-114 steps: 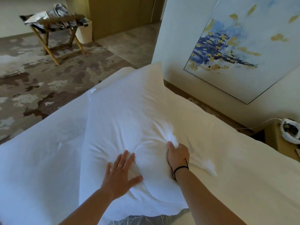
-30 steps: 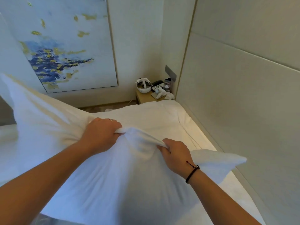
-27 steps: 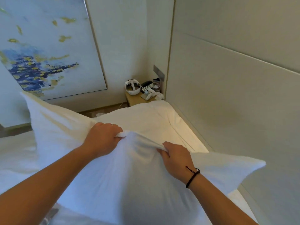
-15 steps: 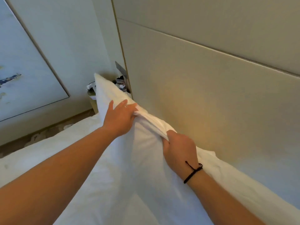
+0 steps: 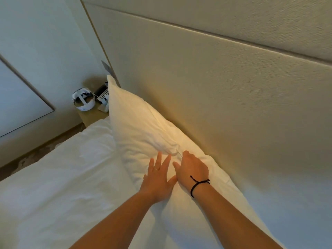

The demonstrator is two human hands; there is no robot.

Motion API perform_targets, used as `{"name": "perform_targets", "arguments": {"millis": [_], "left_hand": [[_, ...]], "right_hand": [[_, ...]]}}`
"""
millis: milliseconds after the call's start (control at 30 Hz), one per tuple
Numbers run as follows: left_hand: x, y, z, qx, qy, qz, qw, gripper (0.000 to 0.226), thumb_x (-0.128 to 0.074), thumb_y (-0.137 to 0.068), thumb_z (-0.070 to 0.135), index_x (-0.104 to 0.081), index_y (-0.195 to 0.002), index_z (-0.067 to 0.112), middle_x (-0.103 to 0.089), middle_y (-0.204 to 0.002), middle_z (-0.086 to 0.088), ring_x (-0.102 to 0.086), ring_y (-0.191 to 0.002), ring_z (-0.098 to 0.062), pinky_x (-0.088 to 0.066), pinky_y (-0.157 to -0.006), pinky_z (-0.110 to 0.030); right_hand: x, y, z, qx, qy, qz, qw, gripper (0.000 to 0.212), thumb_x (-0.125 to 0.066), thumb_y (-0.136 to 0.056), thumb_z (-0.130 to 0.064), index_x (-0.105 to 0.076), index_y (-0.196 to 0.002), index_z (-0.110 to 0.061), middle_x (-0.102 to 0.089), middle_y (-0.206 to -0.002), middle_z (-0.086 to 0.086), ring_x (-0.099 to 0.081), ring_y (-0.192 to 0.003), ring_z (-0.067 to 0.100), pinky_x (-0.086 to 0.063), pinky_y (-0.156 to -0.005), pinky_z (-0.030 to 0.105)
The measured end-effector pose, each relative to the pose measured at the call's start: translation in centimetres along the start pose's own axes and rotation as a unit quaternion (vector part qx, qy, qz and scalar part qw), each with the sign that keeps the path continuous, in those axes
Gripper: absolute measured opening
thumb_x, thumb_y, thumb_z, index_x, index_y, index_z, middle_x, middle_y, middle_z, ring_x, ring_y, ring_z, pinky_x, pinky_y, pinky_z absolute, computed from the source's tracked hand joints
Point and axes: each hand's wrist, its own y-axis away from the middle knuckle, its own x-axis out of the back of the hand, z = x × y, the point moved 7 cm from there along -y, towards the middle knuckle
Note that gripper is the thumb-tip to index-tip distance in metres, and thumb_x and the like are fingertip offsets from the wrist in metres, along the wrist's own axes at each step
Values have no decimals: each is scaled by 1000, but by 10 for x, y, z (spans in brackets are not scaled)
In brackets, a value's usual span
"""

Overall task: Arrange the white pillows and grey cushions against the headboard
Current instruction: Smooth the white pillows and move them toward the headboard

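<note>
The left hand point(image 5: 158, 178) is laid flat on the white pillow point(image 5: 143, 133), its fingers straight and slightly spread, a ring visible on 1 finger. Nothing is pinched in this grip; the palm is pressed onto the fabric. The right hand point(image 5: 191, 169), with a dark cord at the wrist, is set just beside it, thumb tips nearly touching. Its fingers are bent over the upper seam of the pillow, where the cloth is bunched; whether cloth is actually gripped there cannot be told, as the fingertips are hidden behind the knuckles.

The pillow is stood on its long edge on the bed point(image 5: 62, 177) and is leant against the padded headboard point(image 5: 215, 105), its far corner raised toward the tabletop point(image 5: 91, 115) of the bedside unit, where a white headset point(image 5: 83, 99) and small devices are seen.

The step in hand is judged to be the seating and smoothing of 1 pillow against the headboard. No second pillow and no grey cushions are in view, so the task is judged to be at an early stage. Next, the creased middle is likely to need flattening, the pillow checked for standing upright unaided, and both hands freed so that the remaining pieces can be fetched.
</note>
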Motion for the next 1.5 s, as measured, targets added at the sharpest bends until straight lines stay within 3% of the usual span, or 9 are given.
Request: {"name": "perform_targets", "arguments": {"millis": [200,333,400,533,633,733,1000,1233,1500], "left_hand": [[11,10,-23,7,56,42,998,72,-36,-89,73,-9,-150,46,10,-163,15,5,-150,-12,-25,-115,-47],[7,55,-69,44,155,87,983,66,-50,-92,59,-20,-150,44,-10,-164,11,-15,-149,-14,-26,-118,-41],[-2,97,-103,77,174,102,976,61,-53,-93,55,-26,-147,44,-20,-161,13,-22,-146,-12,-27,-116,-35],[-22,202,-190,199,160,89,963,50,-55,-95,45,-38,-142,38,-31,-156,9,-29,-143,-12,-29,-114,-31],[-17,281,-248,270,218,117,931,31,-59,-96,36,-56,-126,33,-57,-134,8,-58,-108,-7,-45,-93,-22],[-7,359,-292,306,259,180,898,15,-62,-94,28,-64,-109,31,-69,-112,7,-61,-85,5,-42,-73,-9],[-29,568,-391,398,339,325,788,16,-60,-95,30,-66,-109,35,-66,-102,17,-58,-84,12,-42,-71,-9],[-60,707,-475,454,352,371,729,24,-56,-96,32,-66,-117,27,-67,-104,13,-61,-87,-1,-49,-82,-26],[-57,751,-529,456,353,382,723,12,-56,-94,38,-62,-105,40,-66,-100,17,-63,-96,-8,-53,-83,-33]], "right_hand": [[13,20,-25,44,19,25,999,74,-57,-88,-53,-28,-146,-18,-52,-129,8,-52,-116,27,-43,-91,37],[27,56,-67,131,16,75,988,70,-61,-88,-48,-36,-146,-18,-36,-151,17,-33,-140,34,-31,-114,46],[18,83,-93,181,-21,60,981,60,-63,-87,-46,-46,-139,-20,-39,-151,14,-35,-139,32,-33,-112,45],[-37,137,-133,194,-103,-111,969,49,-58,-90,-47,-46,-134,-28,-23,-158,2,-33,-139,23,-34,-111,37],[-70,177,-171,211,-100,-174,957,46,-57,-92,-45,-46,-133,-28,-23,-156,-1,-39,-135,21,-37,-108,34],[-92,224,-219,255,-83,-210,940,42,-57,-93,-42,-48,-130,-25,-30,-152,-3,-45,-128,18,-40,-103,30],[-139,402,-363,386,-57,-278,878,24,-55,-94,-37,-46,-116,-35,-29,-153,-16,-55,-87,7,-39,-80,23],[-195,537,-434,429,-27,-340,837,34,-55,-95,-39,-43,-127,-35,-38,-145,-15,-52,-114,9,-37,-88,18],[-243,570,-470,421,0,-355,835,44,-49,-95,-41,-36,-137,-36,-36,-147,-15,-50,-120,11,-37,-89,22]]}}
